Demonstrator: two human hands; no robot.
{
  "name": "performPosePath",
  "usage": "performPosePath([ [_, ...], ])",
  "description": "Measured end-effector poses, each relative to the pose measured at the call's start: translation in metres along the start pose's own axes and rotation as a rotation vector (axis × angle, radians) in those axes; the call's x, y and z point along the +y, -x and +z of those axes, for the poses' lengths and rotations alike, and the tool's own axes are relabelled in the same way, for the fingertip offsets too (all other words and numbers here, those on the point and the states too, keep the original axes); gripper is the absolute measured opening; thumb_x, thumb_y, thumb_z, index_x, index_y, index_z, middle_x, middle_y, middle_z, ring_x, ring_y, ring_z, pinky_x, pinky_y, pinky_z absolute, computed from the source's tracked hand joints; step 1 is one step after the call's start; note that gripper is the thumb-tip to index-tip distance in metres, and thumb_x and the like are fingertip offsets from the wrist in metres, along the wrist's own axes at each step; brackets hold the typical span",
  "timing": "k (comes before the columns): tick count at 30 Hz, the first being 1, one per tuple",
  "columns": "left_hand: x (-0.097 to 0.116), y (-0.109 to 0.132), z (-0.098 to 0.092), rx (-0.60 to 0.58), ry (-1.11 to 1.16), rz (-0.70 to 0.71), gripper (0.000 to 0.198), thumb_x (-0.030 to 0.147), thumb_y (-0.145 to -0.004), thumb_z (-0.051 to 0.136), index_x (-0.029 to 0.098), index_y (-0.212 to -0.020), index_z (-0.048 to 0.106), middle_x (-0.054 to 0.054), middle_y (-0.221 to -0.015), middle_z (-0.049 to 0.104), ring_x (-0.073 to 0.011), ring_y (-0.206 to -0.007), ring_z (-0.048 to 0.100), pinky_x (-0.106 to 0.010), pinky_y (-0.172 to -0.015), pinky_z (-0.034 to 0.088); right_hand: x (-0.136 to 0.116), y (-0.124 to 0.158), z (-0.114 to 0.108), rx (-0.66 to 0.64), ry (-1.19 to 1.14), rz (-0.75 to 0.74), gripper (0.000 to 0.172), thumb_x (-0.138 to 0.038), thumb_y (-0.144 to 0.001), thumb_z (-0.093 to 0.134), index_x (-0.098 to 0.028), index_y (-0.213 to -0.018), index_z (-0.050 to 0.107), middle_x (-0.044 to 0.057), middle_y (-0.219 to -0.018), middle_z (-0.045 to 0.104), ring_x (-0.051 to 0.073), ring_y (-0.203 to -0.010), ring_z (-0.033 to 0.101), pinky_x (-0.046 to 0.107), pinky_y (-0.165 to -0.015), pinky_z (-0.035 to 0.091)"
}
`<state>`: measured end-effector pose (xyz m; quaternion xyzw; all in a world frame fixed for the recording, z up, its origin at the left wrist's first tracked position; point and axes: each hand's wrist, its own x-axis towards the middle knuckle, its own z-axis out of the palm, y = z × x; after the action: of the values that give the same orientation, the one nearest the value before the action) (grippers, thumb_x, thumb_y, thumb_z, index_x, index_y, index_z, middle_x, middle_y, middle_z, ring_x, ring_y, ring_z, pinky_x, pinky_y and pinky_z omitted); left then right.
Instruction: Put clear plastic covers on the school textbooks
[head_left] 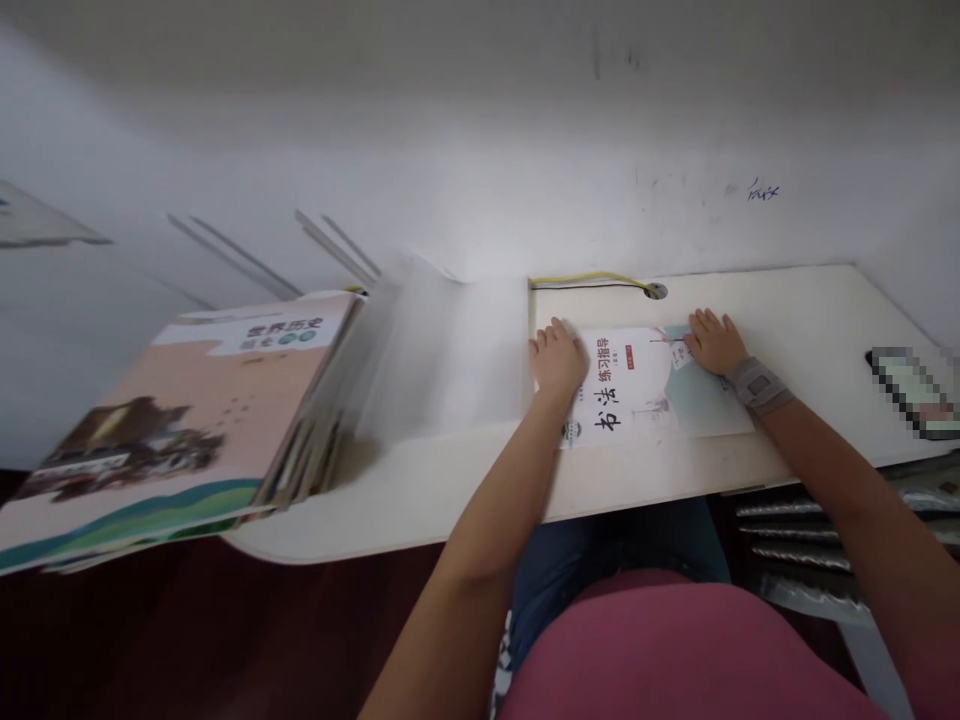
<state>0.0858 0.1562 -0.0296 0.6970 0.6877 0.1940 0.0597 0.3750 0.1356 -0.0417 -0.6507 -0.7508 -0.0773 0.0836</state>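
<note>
- Nearest me on the head cam: wearer's pink shirt (675,640), then blue jeans (622,545), both below the desk's (810,310) near edge.
- Low R, under the desktop: some wrapped items (799,530) w/ shiny clear plastic; can't ID the contents.
- Far L: book pile (300,450), pinkish cover w/ a bldg pic on top, spines/edges facing the hands approx.
- Mid desk, in front of the wearer: booklet (660,400), white + green cover, lying flat, its title running sideways from my view.
- L hand (556,358): not clenched; lies on the booklet's L end, fingers pointing away, slightly bent.
- R hand (716,345): released, palm down, fingers spread over the booklet's far R corner; grey band (759,385) on that wrist.
- Clear film (442,350): btwn the pile & L hand, R edge just beside the L fingers; blurry, so can't tell if L hand pins it.
- Phone (911,395), R end of desk, well apart from R hand, pixelated.
- Back of desk: yellow cable (600,276) running into a round hole (657,291).
- Farthest: white wall (480,160) w/ smudges & a blue scribble (763,192), upper R.
</note>
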Motion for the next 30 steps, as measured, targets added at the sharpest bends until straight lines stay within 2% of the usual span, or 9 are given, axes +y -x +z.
performPosePath([
  [4, -0.001, -0.004, -0.013, 0.027, 0.245, -0.061, 0.053, 0.021, -0.089, 0.032, 0.008, -0.140, 0.033, -0.019, -0.122, 0.059, -0.0276, -0.120, 0.051, -0.043, -0.105, 0.030, -0.007, 0.003, -0.003, 0.136, 0.051, -0.061, 0.052, -0.031, -0.093, 0.029, -0.003, -0.136, 0.041, 0.022, -0.146, 0.034, 0.032, -0.136, 0.028, 0.056, -0.108, 0.014],
  [9, -0.013, -0.017, -0.027, 0.022, 0.680, -0.170, 0.057, 0.026, -0.081, 0.050, 0.013, -0.137, 0.039, -0.012, -0.111, 0.063, -0.0196, -0.098, 0.060, -0.031, -0.089, 0.044, -0.007, 0.002, -0.003, 0.127, 0.022, -0.111, 0.049, -0.027, -0.093, 0.028, -0.006, -0.134, 0.043, 0.020, -0.143, 0.040, 0.030, -0.134, 0.031, 0.053, -0.108, 0.018],
  [11, -0.017, -0.024, -0.030, -0.041, 0.771, -0.161, 0.063, 0.025, -0.076, 0.058, 0.016, -0.135, 0.041, -0.007, -0.097, 0.064, -0.0151, -0.078, 0.060, -0.029, -0.075, 0.047, -0.006, 0.001, -0.002, 0.126, 0.014, -0.110, 0.049, -0.028, -0.093, 0.028, -0.006, -0.134, 0.043, 0.019, -0.142, 0.042, 0.030, -0.134, 0.033, 0.052, -0.108, 0.019],
  [14, -0.022, -0.034, -0.035, -0.189, 0.922, -0.056, 0.062, 0.021, -0.073, 0.061, 0.018, -0.133, 0.045, 0.003, -0.068, 0.055, -0.0078, -0.052, 0.045, -0.023, -0.055, 0.039, -0.006, 0.001, -0.001, 0.129, -0.022, -0.111, 0.049, -0.028, -0.092, 0.029, -0.006, -0.133, 0.044, 0.020, -0.138, 0.046, 0.029, -0.131, 0.036, 0.050, -0.106, 0.023],
  [17, -0.026, -0.043, -0.045, -0.385, 1.007, 0.051, 0.051, 0.019, -0.071, 0.063, 0.017, -0.121, 0.055, 0.009, -0.053, 0.039, -0.0059, -0.045, 0.034, -0.021, -0.049, 0.031, -0.006, 0.002, -0.001, 0.145, -0.085, -0.111, 0.049, -0.030, -0.091, 0.030, -0.007, -0.131, 0.046, 0.020, -0.131, 0.052, 0.030, -0.124, 0.043, 0.050, -0.104, 0.026],
  [19, -0.028, -0.045, -0.051, -0.448, 0.989, 0.075, 0.039, 0.020, -0.069, 0.066, 0.016, -0.107, 0.062, 0.008, -0.051, 0.040, -0.0060, -0.047, 0.037, -0.021, -0.051, 0.031, -0.004, 0.001, -0.002, 0.156, -0.111, -0.109, 0.048, -0.033, -0.091, 0.032, -0.008, -0.129, 0.048, 0.020, -0.126, 0.055, 0.030, -0.119, 0.047, 0.051, -0.103, 0.026],
  [23, -0.028, -0.039, -0.061, -0.407, 0.937, 0.085, 0.019, 0.025, -0.066, 0.068, 0.014, -0.082, 0.066, 0.002, -0.063, 0.056, -0.0075, -0.056, 0.046, -0.022, -0.056, 0.036, 0.006, 0.000, -0.009, 0.156, -0.167, -0.127, 0.046, -0.036, -0.089, 0.037, -0.010, -0.123, 0.053, 0.018, -0.115, 0.061, 0.029, -0.109, 0.052, 0.048, -0.101, 0.031],
  [27, -0.030, -0.026, -0.064, -0.311, 0.863, 0.103, 0.023, 0.035, -0.066, 0.067, 0.015, -0.078, 0.068, 0.001, -0.064, 0.059, -0.0093, -0.058, 0.048, -0.024, -0.059, 0.039, 0.026, 0.002, -0.026, 0.120, -0.262, -0.173, 0.038, -0.031, -0.085, 0.042, -0.014, -0.115, 0.057, 0.013, -0.107, 0.064, 0.024, -0.099, 0.058, 0.039, -0.088, 0.044],
  [30, -0.032, -0.023, -0.060, -0.251, 0.861, 0.059, 0.026, 0.039, -0.068, 0.066, 0.014, -0.076, 0.068, 0.001, -0.060, 0.057, -0.0098, -0.057, 0.048, -0.024, -0.058, 0.041, 0.042, 0.004, -0.042, 0.110, -0.513, -0.121, 0.030, -0.035, -0.082, 0.046, -0.018, -0.099, 0.063, 0.008, -0.094, 0.066, 0.021, -0.084, 0.060, 0.035, -0.077, 0.047],
])
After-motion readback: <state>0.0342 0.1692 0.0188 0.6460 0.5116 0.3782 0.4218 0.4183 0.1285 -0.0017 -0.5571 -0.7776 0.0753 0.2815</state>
